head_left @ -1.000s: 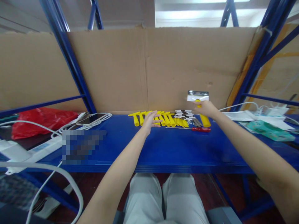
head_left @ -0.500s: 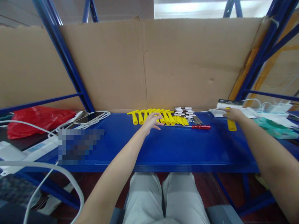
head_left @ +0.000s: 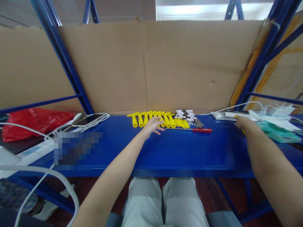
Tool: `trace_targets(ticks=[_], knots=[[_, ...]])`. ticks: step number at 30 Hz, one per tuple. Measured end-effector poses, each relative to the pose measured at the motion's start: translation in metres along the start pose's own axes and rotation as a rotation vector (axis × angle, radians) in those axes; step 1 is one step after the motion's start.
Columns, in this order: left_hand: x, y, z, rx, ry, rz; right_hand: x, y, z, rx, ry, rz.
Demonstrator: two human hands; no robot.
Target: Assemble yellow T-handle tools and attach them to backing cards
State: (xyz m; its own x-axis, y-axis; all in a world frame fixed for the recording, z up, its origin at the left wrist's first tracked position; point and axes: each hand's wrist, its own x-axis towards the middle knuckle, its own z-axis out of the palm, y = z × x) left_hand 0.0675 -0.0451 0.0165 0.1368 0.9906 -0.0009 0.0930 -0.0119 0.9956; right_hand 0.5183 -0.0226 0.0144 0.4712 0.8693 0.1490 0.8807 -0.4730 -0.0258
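Note:
A row of yellow T-shaped plastic handles [head_left: 134, 120] lies along the back of the blue table. My left hand [head_left: 151, 126] reaches over the row's front edge, its fingers apart and nothing held in them. Off to the right, my right hand [head_left: 245, 122] is closed round another yellow T-shaped handle [head_left: 243, 131]; only small bits of it show past the fingers and wrist. Flat yellow pieces [head_left: 181, 123], a stack of small white-and-brown packets [head_left: 185, 114] and grey strips [head_left: 199, 123] lie right of the row. In front of them rests a red-handled screwdriver [head_left: 202, 130].
Cardboard [head_left: 106, 69] walls off the back between blue posts. At left are a red plastic bag [head_left: 35, 123], a phone [head_left: 87, 120], white cables, a power strip [head_left: 35, 154] and a blurred-out patch. White packaging [head_left: 272, 115] and a green packet [head_left: 279, 130] sit at right.
My right hand has shifted slightly right and turned, so the yellow handle in it is now mostly hidden. My left hand stays over the row. The whole view has shifted slightly.

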Motion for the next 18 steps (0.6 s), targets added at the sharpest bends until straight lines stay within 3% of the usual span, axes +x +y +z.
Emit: trace_targets(ticks=[8,18], knots=[[-0.001,-0.002,0.001,0.043,-0.017,0.025,-0.028,-0.005,0.001,-0.046,0.033,0.052],[-0.004,0.0,0.004,0.13,-0.049,0.033,-0.025,0.002,0.006,-0.127,0.022,-0.002]])
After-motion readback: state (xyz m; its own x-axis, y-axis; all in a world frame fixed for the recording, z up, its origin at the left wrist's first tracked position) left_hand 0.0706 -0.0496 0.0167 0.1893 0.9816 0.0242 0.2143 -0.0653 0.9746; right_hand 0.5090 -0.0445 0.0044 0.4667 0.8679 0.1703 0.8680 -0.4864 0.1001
